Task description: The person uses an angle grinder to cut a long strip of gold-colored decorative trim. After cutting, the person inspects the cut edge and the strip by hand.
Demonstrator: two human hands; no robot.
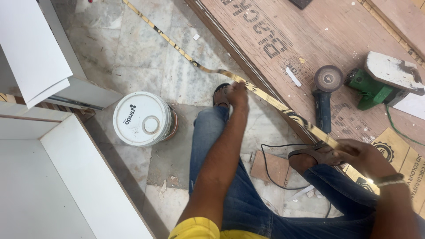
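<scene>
A long thin yellow strip with dark printing [270,98] runs from the top left across the marble floor to the lower right. My left hand [237,94] pinches it near my sandalled left foot. At the strip's near end my right hand [361,156] grips it, beside my right foot; a dark band sits on that wrist. I wear blue jeans and a yellow shirt. The strip is held off the floor between both hands.
A white lidded bucket [142,118] stands left of my leg. White cabinet panels [53,177] fill the left side. On a brown plywood sheet [283,40] lie an angle grinder [325,95] and a green power tool [380,84]. A black cable [270,168] loops by my right foot.
</scene>
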